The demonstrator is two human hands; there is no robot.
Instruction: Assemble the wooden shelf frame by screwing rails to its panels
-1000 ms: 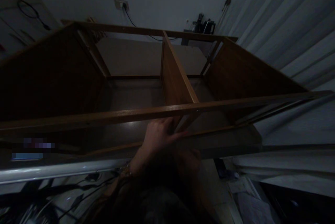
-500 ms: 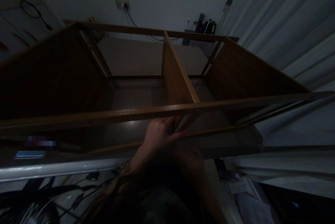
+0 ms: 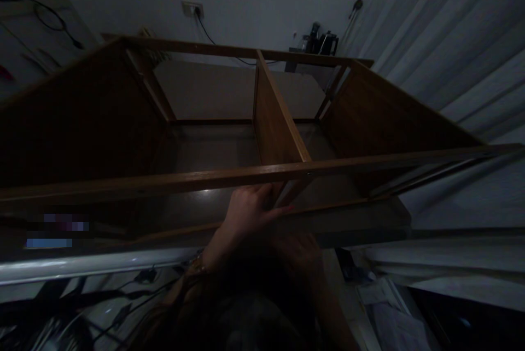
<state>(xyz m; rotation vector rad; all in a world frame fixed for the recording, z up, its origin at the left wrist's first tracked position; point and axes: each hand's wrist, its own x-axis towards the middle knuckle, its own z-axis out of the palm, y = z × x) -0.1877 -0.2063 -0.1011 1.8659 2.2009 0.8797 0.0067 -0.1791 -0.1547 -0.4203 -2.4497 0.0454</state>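
Note:
A brown wooden frame [image 3: 197, 177] with side panels stands before me, split by an upright divider panel [image 3: 279, 116]. My left hand [image 3: 248, 211] reaches under the front rail and grips the divider's lower front edge, thumb in front and fingers behind the wood. Lower and to the right, my right hand [image 3: 301, 252] is in deep shadow close to the tabletop edge. Its fingers look curled, and whatever they hold is hidden in the dark. A bracelet [image 3: 197, 263] circles my left wrist.
Beneath the frame is a grey tabletop [image 3: 369, 220]. White curtains [image 3: 463, 56] hang on the right. A wall socket [image 3: 192, 9] with a plugged-in cord is at the back, near a dark kettle [image 3: 328, 43]. Cables [image 3: 123, 307] lie below left; papers [image 3: 397, 323] lie below right.
My right hand has shifted slightly within the shadow. My left hand keeps its grip on the divider panel, and the frame stays in place.

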